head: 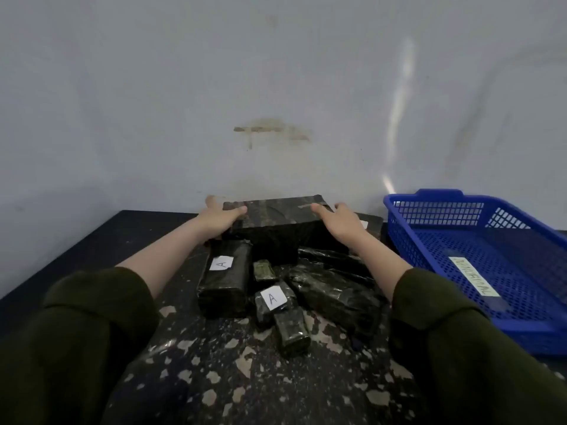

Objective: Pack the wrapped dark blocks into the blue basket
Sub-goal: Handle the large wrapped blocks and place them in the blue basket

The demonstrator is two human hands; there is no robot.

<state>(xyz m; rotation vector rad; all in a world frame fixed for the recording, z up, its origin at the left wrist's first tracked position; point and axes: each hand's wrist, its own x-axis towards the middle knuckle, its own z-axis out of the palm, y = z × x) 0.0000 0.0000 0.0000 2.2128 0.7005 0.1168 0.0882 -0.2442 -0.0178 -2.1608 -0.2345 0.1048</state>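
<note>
Bracing the large block (270, 231) between left hand (219, 219) and right hand (342, 222), fingers (239, 210) nearly straight. Nothing packed yet: blue basket (438, 213) right of the fingers without blocks, smaller blocks (224, 280) short of them.

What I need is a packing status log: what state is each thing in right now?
Large wrapped block: outside the basket, a hand at each end.
Left hand: resting on the block's left end.
Right hand: resting on its right end.
Blue basket: upright, no blocks inside.
Smaller wrapped blocks: piled loosely, unpacked.
</note>
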